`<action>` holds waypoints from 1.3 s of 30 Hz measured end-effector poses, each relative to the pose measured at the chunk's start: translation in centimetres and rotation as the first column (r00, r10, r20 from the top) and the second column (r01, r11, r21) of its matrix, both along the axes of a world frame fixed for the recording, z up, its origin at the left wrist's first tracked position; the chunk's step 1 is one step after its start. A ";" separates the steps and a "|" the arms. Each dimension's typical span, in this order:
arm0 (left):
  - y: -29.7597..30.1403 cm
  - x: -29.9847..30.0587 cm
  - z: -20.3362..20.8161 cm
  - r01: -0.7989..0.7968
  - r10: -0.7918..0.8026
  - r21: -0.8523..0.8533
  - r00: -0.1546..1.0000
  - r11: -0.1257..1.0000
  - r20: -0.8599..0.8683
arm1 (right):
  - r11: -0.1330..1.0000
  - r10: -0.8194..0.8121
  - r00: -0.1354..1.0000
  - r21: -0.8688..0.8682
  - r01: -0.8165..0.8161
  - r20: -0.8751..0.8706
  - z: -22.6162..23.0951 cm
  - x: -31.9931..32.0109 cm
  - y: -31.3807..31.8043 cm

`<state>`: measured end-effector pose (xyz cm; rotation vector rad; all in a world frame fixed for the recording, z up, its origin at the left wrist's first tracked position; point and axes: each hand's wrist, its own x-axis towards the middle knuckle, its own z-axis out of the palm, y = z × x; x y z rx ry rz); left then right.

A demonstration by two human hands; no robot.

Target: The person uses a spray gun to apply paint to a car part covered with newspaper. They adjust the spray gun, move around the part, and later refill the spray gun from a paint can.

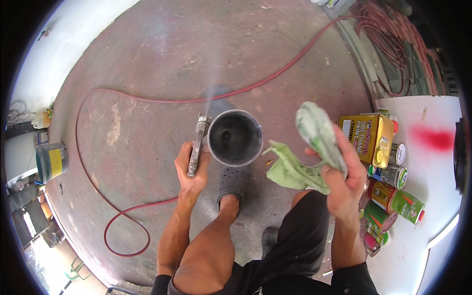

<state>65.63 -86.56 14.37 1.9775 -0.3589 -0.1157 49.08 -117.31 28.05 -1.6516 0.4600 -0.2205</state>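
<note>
My left hand point(192, 169) is closed round the handle of a spray gun point(198, 144), its nozzle pointing away from me. A pale mist streams forward from the nozzle. The gun's round cup point(235, 138) stands uncovered on its right side, its inside dark grey with a darker round spot. My right hand point(345, 182) is raised to the right of the cup and grips a light green rag point(297, 168). One part of the rag hangs toward the cup; the upper part is a bunched, whitish-green wad, slightly blurred.
A red air hose point(275, 73) curves over the stained concrete floor point(162, 59) to a coil point(381, 29) at the far right. Several paint cans stand at the right beside a yellow rectangular tin point(365, 140). At the left is a dark bucket point(50, 162). My shoe point(232, 183) is below the cup.
</note>
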 end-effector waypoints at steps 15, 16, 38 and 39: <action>0.8 -1.8 1.0 0.332 -0.383 0.316 0.917 0.889 0.113 | 0.131 0.649 0.400 -0.423 -0.897 -0.647 -0.4 5.7 3.4; 1.3 -1.6 1.0 0.359 -0.431 0.338 0.888 0.870 0.164 | -0.052 0.602 0.192 -0.278 -0.959 -0.775 0.3 6.5 3.7; 0.4 -3.3 -4.5 0.127 -0.189 0.381 0.973 0.916 0.131 | 0.511 0.607 0.770 -0.646 -0.568 -0.197 -7.0 -0.7 0.5; 0.3 -3.2 -4.7 0.100 -0.154 0.396 0.982 0.913 0.106 | 0.527 0.568 0.802 -0.667 -0.526 -0.184 -7.0 -1.2 -0.5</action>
